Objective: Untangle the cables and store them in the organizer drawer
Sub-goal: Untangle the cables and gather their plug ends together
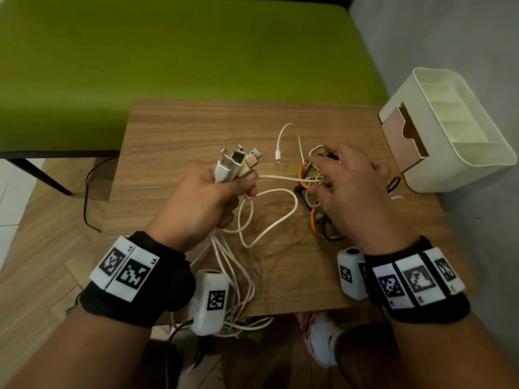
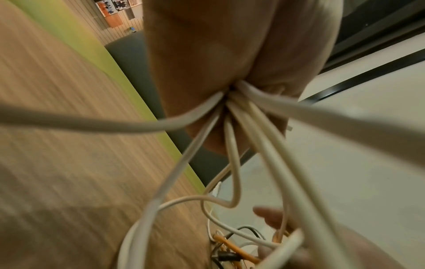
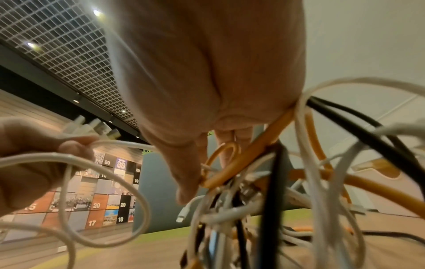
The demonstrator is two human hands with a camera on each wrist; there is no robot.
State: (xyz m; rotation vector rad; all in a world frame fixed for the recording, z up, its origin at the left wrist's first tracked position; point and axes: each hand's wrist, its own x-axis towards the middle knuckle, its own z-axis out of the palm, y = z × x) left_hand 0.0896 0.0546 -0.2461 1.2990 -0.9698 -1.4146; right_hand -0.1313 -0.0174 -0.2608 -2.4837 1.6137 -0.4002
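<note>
Cables everywhere, and we're mid-untangle: the left hand point(image 1: 213, 197) is fisted round a bunch of white cables point(image 1: 233, 273), plug ends point(image 1: 238, 161) sticking up out of the fist, their tails trailing off the near edge of the table point(image 1: 179, 130). One white strand point(image 1: 283, 178) runs taut from that fist across to the knot point(image 1: 311, 189) of orange, black and white cords. The right hand point(image 1: 356, 192) sits on top of that knot, fingers curled into the loops; exactly which cord they pinch I cannot tell, the wrist view is too crowded. Next move, I'd say: work that taut strand free of the orange loop, gently, no yanking. The organizer point(image 1: 449, 130) waits just beyond the knot, drawer point(image 1: 404, 138) pulled open and nothing visible stored in it yet.
</note>
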